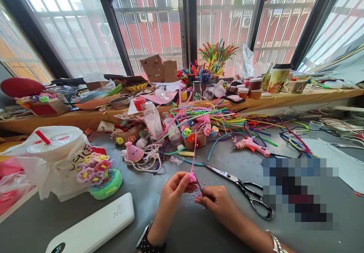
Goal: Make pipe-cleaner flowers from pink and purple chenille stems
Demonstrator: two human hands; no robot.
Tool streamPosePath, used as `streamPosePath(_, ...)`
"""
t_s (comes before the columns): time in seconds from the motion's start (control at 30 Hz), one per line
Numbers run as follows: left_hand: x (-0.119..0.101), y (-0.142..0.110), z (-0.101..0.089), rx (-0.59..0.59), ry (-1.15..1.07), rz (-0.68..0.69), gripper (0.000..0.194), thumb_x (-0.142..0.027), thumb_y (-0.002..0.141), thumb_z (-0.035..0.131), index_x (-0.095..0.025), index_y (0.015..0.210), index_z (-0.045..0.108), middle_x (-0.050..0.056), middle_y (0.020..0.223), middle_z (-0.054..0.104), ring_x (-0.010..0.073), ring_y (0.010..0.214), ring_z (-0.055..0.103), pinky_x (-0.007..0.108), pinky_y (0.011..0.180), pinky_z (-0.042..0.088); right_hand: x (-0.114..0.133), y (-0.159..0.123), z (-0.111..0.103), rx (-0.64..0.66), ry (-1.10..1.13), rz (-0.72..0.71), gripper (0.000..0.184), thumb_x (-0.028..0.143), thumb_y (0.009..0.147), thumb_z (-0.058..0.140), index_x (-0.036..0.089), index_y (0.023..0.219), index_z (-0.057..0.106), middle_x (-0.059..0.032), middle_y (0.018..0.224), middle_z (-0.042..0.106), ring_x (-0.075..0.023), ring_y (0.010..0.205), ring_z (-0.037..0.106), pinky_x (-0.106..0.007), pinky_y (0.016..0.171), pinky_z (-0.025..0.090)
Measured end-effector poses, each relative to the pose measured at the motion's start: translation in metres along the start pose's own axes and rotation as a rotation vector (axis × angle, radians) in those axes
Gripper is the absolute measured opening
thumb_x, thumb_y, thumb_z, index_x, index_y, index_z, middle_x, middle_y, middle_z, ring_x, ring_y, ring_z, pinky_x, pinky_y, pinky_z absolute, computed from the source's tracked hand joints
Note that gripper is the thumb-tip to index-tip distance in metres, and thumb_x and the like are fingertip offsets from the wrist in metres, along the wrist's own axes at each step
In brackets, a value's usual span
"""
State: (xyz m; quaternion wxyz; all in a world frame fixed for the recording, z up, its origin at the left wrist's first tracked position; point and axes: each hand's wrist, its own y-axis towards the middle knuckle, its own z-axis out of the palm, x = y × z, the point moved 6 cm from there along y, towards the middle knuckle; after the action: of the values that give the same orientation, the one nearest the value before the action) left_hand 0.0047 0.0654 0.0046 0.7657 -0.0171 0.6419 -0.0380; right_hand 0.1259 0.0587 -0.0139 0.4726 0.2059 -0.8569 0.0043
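Observation:
In the middle of the head view, my left hand pinches a fuzzy pink pipe cleaner. Its lower end is bunched into a small clump at the fingertips, and a long stem rises from it. My right hand is closed around a small pair of scissors, whose blades reach up beside the pink clump. The right fingers partly cover the handles. Pink and purple fuzz clippings lie on the grey table below. Large black-handled scissors rest to the right of both hands.
At the left are a white power bank, a pipe-cleaner flower pot and a bagged drink cup. Beyond my hands lie a bead string, bottles, loose pipe cleaners and a pink glue gun.

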Motion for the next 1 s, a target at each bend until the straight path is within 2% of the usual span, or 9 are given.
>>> streamPosePath(0.23, -0.001, -0.001, 0.0, 0.001, -0.006, 0.018, 0.022, -0.035, 0.066, 0.06, -0.014, 0.071, 0.059, 0.001, 0.062, 0.063, 0.0153, 0.061, 0.06, 0.025, 0.06, 0.049, 0.0, -0.002, 0.002, 0.008, -0.047, 0.005, 0.037, 0.034, 0.073, 0.054, 0.016, 0.047, 0.035, 0.0068, 0.044, 0.032, -0.0061, 0.044, 0.029, -0.019, 0.044, 0.019)
streamPosePath(0.47, 0.0, -0.001, 0.002, 0.042, 0.043, 0.038, 0.02, -0.034, 0.068, 0.058, -0.014, 0.072, 0.058, 0.001, 0.063, 0.061, 0.0139, 0.062, 0.058, 0.024, 0.061, 0.049, 0.008, -0.004, 0.001, 0.065, -0.092, -0.012, 0.031, 0.041, 0.072, 0.053, 0.015, 0.055, 0.046, 0.007, 0.046, 0.035, -0.0066, 0.045, 0.031, -0.019, 0.044, 0.02)
streamPosePath(0.8, -0.002, 0.0, 0.0, -0.007, 0.022, 0.022, 0.022, -0.035, 0.064, 0.061, -0.014, 0.069, 0.058, 0.0, 0.06, 0.061, 0.0139, 0.059, 0.059, 0.025, 0.059, 0.048, -0.003, -0.001, 0.002, -0.03, -0.071, -0.013, 0.036, 0.032, 0.075, 0.051, 0.016, 0.045, 0.04, 0.0054, 0.044, 0.037, -0.007, 0.044, 0.031, -0.019, 0.044, 0.021)
streamPosePath(1.0, -0.003, -0.001, 0.001, -0.008, 0.016, 0.015, 0.022, -0.035, 0.066, 0.06, -0.014, 0.07, 0.057, 0.0, 0.061, 0.06, 0.0142, 0.059, 0.058, 0.026, 0.061, 0.048, 0.001, -0.002, 0.001, 0.002, -0.052, 0.006, 0.035, 0.033, 0.075, 0.052, 0.016, 0.046, 0.04, 0.0065, 0.044, 0.032, -0.0064, 0.044, 0.029, -0.019, 0.043, 0.02)
